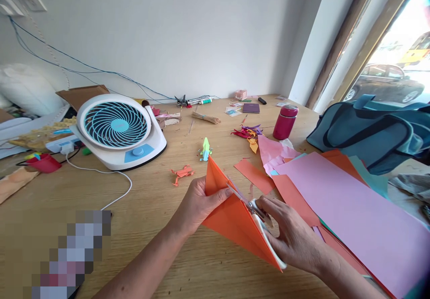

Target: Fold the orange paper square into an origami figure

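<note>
My left hand [198, 202] pinches a folded sheet of orange paper [235, 223], thumb on top, holding it up above the table. My right hand [292, 232] grips a pair of scissors [255, 209] with white handles. The scissor blades lie along the right edge of the orange paper, their tips close to my left thumb. Just past the paper stands a green and blue origami figure [205, 149]. To its left an orange origami figure [182, 173] lies on the table.
On the right are large pink paper sheets [352, 214], an orange strip [254, 176] and a blue bag [363, 133]. Farther back stand a red bottle [285, 122] and colourful folded paper pieces [248, 133]. A white fan [117, 129] with its cable occupies the left.
</note>
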Available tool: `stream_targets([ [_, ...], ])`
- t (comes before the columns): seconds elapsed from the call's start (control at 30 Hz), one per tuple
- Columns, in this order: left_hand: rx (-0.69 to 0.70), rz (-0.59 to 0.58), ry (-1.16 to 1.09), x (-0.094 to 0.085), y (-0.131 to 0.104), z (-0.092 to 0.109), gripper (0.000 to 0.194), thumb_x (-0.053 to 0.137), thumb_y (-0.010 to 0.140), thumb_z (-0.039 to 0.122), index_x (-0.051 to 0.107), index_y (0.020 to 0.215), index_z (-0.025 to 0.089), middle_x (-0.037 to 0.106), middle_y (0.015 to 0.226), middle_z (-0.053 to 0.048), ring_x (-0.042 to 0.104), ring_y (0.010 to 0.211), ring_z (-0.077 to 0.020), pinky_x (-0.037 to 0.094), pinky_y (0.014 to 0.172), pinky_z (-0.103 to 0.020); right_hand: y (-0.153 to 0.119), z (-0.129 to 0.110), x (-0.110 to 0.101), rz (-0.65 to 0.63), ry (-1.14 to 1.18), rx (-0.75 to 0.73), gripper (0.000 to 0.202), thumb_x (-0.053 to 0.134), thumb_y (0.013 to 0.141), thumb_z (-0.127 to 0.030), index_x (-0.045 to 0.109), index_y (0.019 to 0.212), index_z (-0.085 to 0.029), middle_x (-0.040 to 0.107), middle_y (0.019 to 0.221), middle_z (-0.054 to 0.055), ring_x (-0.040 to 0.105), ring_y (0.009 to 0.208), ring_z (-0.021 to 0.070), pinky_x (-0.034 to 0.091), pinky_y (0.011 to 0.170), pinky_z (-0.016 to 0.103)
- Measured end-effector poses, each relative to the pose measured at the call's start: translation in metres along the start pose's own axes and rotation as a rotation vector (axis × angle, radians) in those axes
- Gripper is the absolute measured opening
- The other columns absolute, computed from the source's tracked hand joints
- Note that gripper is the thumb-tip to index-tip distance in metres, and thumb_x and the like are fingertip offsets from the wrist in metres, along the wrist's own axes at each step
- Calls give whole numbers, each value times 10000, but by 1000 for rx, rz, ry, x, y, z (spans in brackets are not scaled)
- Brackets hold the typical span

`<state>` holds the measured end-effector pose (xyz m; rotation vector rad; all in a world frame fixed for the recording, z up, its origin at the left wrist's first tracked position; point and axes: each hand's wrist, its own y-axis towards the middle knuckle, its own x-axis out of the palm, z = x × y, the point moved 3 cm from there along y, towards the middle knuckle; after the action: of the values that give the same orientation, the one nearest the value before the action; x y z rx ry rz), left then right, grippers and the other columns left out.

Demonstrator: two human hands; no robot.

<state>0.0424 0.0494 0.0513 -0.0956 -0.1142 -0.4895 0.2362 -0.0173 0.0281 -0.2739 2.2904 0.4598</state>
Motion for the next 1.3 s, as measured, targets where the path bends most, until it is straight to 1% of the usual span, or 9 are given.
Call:
stream_targets([
  [0.1,-14,29,-13,0,-1,3,315,817,749,416,744,849,126,754,828,-70,673,734,-186,532,693,-272,-1,-1,0,0,-11,-17,246,503,958,-349,394,779,-221,498,726,-13,427,646,142,346,602,274],
  [0.17,-18,54,-13,0,-1,4,320,830,729,424,746,827,131,752,808,-58,663,709,-169,527,671,-251,-2,-1,-1,10,-26,-27,260,516,950,-341,376,765,-223,484,709,-19,420,632,140,335,592,272],
  [0.3,-19,71,-27,0,-1,3,327,849,701,428,745,803,136,749,791,-48,660,694,-162,530,670,-248,-2,-1,-1,40,-70,-56,301,536,934,-325,325,743,-228,451,674,-31,391,595,131,306,565,267],
  [0.43,2,51,-55,-1,-1,2,306,844,716,416,748,807,140,745,785,-40,659,697,-154,533,673,-241,-2,0,-1,58,-112,-91,283,558,904,-270,325,748,-227,443,667,-35,375,587,127,293,562,265],
  [0.57,32,19,-74,0,-1,1,252,834,742,379,754,797,147,735,763,-23,653,688,-136,529,666,-219,-2,1,-2,76,-115,-120,280,565,899,-265,329,754,-225,441,671,-35,376,593,126,295,564,259],
  [0.77,47,4,-61,0,-1,3,218,819,767,361,761,803,154,735,754,-14,656,680,-125,521,656,-199,-3,-3,-3,101,-114,-159,277,552,890,-235,322,737,-224,431,657,-36,361,583,121,292,552,253],
  [1.0,70,-30,-82,1,-2,6,172,810,781,352,780,832,190,759,790,-1,672,696,-119,516,655,-181,-3,-2,-4,107,-119,-149,289,539,899,-237,311,722,-227,416,634,-41,348,567,119,283,537,252],
  [1.17,60,-26,-79,1,-3,7,154,804,788,341,779,835,197,767,797,3,683,702,-122,525,664,-186,-3,-2,-4,114,-124,-164,311,538,910,-247,292,720,-229,382,620,-50,328,555,116,267,527,250],
  [1.3,79,-7,-36,0,-3,5,148,799,795,332,778,841,193,775,827,-6,693,727,-134,534,683,-198,-3,0,-3,130,-132,-176,326,538,922,-263,285,721,-229,361,617,-54,320,553,113,259,525,249],
])
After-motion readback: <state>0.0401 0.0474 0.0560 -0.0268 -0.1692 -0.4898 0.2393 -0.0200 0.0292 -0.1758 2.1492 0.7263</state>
